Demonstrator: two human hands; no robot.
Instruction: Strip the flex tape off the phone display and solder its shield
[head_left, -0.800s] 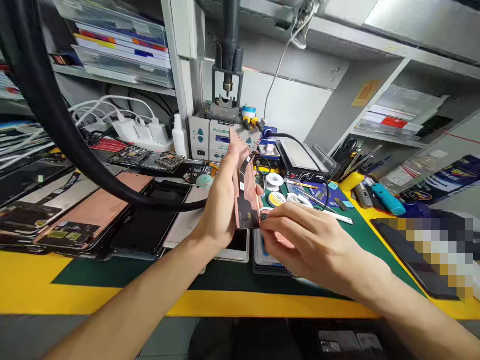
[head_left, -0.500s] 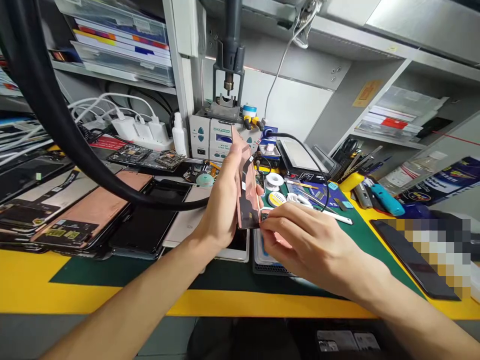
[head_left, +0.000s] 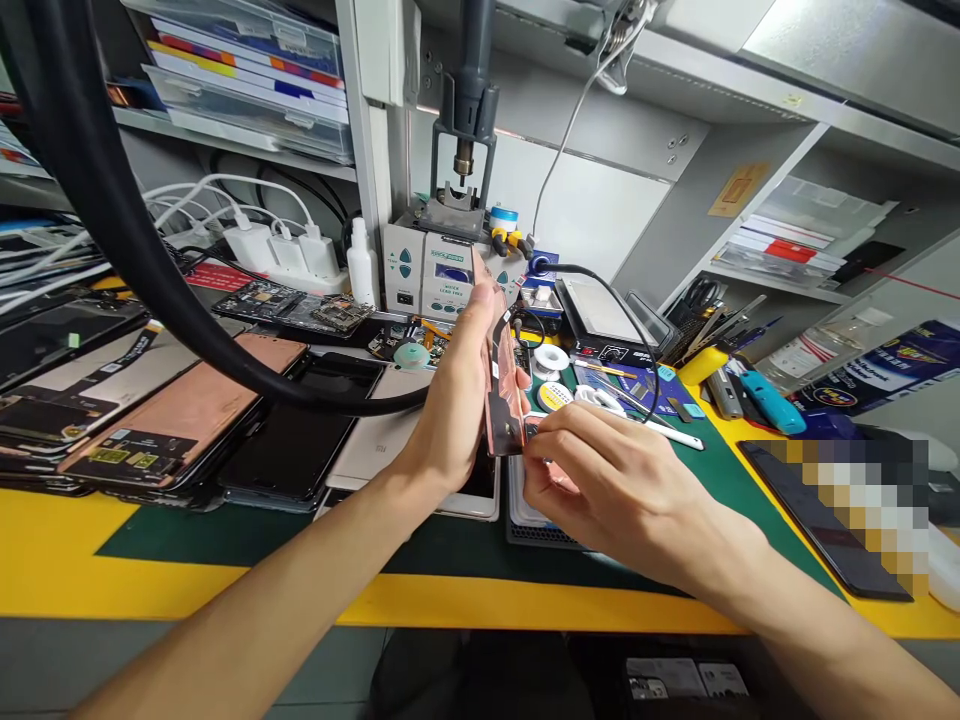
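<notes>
My left hand grips a phone screen panel upright and edge-on, its copper-coloured back turned right, above the green mat. A black flex cable runs down that back. My right hand pinches the small connector at the panel's lower end between thumb and forefinger. Under both hands lie a white phone and a dark tray.
Several phone screens lie stacked at the left under a thick black hose. A soldering station stands behind, with solder reels, tweezers and tools to the right. A dark phone rests at the right on the yellow edge.
The panel has turned more edge-on to me and shifted slightly right. My right fingers stay pinched on the connector at its lower end.
</notes>
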